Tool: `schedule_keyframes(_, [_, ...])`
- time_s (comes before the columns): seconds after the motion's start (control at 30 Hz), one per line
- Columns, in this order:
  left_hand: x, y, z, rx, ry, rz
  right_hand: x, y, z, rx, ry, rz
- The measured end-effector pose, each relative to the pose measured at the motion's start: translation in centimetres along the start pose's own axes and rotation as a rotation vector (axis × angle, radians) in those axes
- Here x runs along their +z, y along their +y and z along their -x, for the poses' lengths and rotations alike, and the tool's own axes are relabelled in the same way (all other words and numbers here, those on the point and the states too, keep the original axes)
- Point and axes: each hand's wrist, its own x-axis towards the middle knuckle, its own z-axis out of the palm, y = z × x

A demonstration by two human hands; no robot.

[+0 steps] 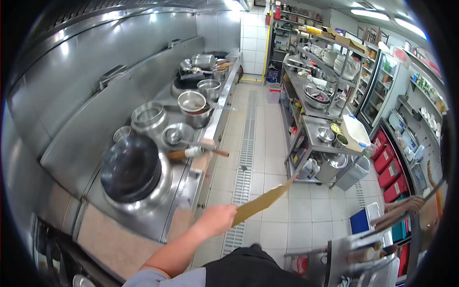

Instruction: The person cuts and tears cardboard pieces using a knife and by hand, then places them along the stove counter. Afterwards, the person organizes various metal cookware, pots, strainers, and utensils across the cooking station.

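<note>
My left hand (217, 220) reaches forward over the aisle, fingers closed around one end of a flat piece of brown cardboard (263, 202). The cardboard is tilted, its far end pointing up and to the right. Left of this hand runs the steel stove counter (179, 196). A dark wok (131, 168) rests there on a burner, with a ladle (179, 138) lying over a bowl behind it. My right hand is outside the picture.
Pots and a strainer (192, 101) line the counter further back. A grated floor drain (245, 158) runs down the tiled aisle. To the right stand a steel prep table (315, 125) with bowls, a white tub (355, 134) and red bins (394, 189).
</note>
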Motion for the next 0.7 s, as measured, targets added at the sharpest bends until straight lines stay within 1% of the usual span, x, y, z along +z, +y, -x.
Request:
schedule_keyframes(0.03, [0.4,-0.4,-3.1,0.013,0.03,0.02,-1.2,-1.3,-1.6,0.037,-0.014,-0.026])
schedule_keyframes(0.1, [1.3,-1.5,-9.5,0.004,0.019,0.061,-3.7,-4.3,-6.3,0.059,-0.037,-0.065])
schedule_keyframes(0.17, [2.1,-2.5,-16.3,0.019,0.069,0.161,-7.0,-7.5,-12.0,0.039,-0.039,-0.086])
schedule_keyframes(0.2, [2.4,-3.0,-19.5,0.011,0.063,0.168,-8.9,-8.8,-15.1,0.013,-0.03,-0.084])
schedule_keyframes(0.27, [3.1,-4.4,-25.0,-0.05,0.206,0.222,-12.5,-10.2,-21.6,-0.059,-0.01,-0.046])
schedule_keyframes(0.33, [0.9,-7.3,-30.9,-0.043,0.304,0.227,-16.7,-11.3,-28.6,-0.162,-0.008,0.058])
schedule_keyframes(0.4, [-3.4,-9.9,-36.5,-0.05,0.412,0.218,-21.6,-13.6,-36.9,-0.275,0.008,0.203])
schedule_keyframes(0.43, [-5.7,-10.1,-38.9,-0.19,0.534,0.127,-24.9,-15.6,-41.5,-0.333,0.037,0.268])
schedule_keyframes(0.47, [-7.8,-11.3,-41.2,-0.107,0.662,0.078,-27.1,-16.9,-47.6,-0.413,0.082,0.347])
schedule_keyframes(0.5, [-9.8,-12.4,-43.1,-0.018,0.794,0.022,-36.8,-26.7,-43.6,-0.16,0.103,0.062])
schedule_keyframes(0.53, [-11.5,-12.9,-44.8,-0.035,0.79,0.018,-43.1,-32.4,-44.1,-0.049,0.026,-0.055])
schedule_keyframes(0.57, [-13.1,-13.3,-46.6,-0.051,0.812,0.116,-45.9,-34.4,-48.2,-0.188,0.193,-0.083])
schedule_keyframes(0.6, [-14.2,-13.8,-48.4,-0.063,0.842,0.216,-49.8,-38.6,-48.4,-0.287,0.244,-0.113])
schedule_keyframes(0.63, [-14.8,-14.3,-50.4,-0.071,0.861,0.215,-53.6,-42.6,-48.6,-0.393,0.304,-0.143])
schedule_keyframes(0.67, [-14.9,-14.9,-52.4,-0.159,0.785,0.513,-55.8,-45.1,-51.0,-0.408,0.31,-0.131])
schedule_keyframes(0.7, [-14.7,-15.8,-54.7,-0.242,0.691,0.809,-57.6,-47.3,-53.4,-0.47,0.29,-0.169])
